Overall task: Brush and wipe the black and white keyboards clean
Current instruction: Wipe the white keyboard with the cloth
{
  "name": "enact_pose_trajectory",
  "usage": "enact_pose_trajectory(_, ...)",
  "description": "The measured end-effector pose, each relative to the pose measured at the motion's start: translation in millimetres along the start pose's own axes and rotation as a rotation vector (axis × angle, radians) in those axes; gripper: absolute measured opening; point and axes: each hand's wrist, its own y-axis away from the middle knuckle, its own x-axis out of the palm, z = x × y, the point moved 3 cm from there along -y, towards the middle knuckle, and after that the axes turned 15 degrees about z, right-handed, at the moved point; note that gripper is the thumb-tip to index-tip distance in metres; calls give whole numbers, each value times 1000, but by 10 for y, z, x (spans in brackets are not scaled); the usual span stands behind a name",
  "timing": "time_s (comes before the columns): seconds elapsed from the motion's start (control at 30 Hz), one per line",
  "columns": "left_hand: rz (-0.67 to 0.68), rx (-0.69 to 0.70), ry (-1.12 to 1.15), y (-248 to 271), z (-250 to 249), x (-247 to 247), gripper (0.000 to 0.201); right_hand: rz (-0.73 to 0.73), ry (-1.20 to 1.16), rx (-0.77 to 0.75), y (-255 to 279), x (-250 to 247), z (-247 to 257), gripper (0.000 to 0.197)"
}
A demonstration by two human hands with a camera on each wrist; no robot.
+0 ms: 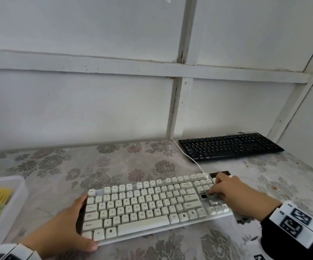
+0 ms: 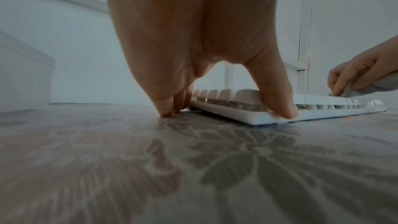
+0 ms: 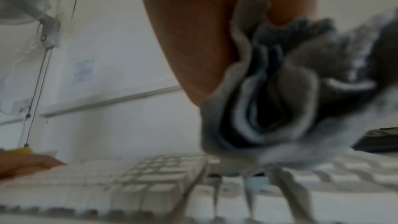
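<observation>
Here the white keyboard [image 1: 142,205] lies low in the centre of the head view, the black keyboard [image 1: 228,147] apart at the upper right. The left hand [image 1: 61,229] braces its left end, thumb on the front edge, fingers straight. The right hand [image 1: 232,196] bunches a grey cloth [image 1: 213,198] against the right-hand keys, fingers curled round it. The board looks light, stiff and likely to slide, so hold it by the frame; the cloth is soft.
</observation>
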Motion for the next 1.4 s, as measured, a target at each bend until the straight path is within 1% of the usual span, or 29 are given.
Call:
enact_pose_trajectory(0.1,10,-4,-3,11,4,-2,152,11,27,65,60,-34,-117,24)
enact_pose_trajectory(0.17,5,-10,-3,-6,22,2,145,-6,37,109,79,-89,-213,24)
enact_pose_trajectory(0.23,2,-18,0,-23,38,5,138,-73,-3,143,83,-158,-291,21)
enact_pose_trajectory(0.3,2,-18,7,-21,42,3,138,-127,-90,129,76,-195,-345,21)
enact_pose_trajectory(0.33,1,-15,7,-15,38,0,139,-130,-135,107,74,-191,-354,20)
enact_pose_trajectory(0.4,-4,-5,18,-14,31,-6,139,-88,-191,45,79,-135,-340,22)
enact_pose_trajectory(0.47,-5,-4,27,-14,28,-6,138,-35,-181,8,87,-32,-350,26)
enact_pose_trajectory(0.5,-5,-4,23,-11,26,-5,138,-35,-175,5,98,8,-381,28)
enact_pose_trajectory(0.6,-6,-19,17,-5,25,-6,137,-88,-179,59,125,75,-617,30)
enact_pose_trajectory(0.7,2,-31,13,5,13,-2,138,-116,-103,135,102,112,-873,31)
enact_pose_trajectory(0.77,-6,-32,3,-1,11,-1,139,-134,-103,185,90,115,-999,27)
enact_pose_trajectory(0.83,-22,-36,8,-12,20,0,135,-157,-125,231,114,88,-1076,22)
enact_pose_trajectory(0.87,-27,-33,18,-12,20,1,132,-157,-144,233,125,68,-1087,23)
enact_pose_trajectory(0.93,-11,-15,40,-13,16,3,137,-159,-200,189,124,27,-1034,27)
enact_pose_trajectory(1.0,13,-16,39,-15,9,9,141,-171,-254,109,100,-14,-888,29)
enact_pose_trajectory(1.13,8,-4,39,-26,24,3,141,-101,-239,-36,48,41,-538,32)
enact_pose_trajectory(1.2,3,6,51,-29,35,8,138,-76,-226,-48,57,82,-520,33)
enact_pose_trajectory(1.4,-25,-21,-3,-64,110,-4,141,-88,-325,42,86,60,-796,35)
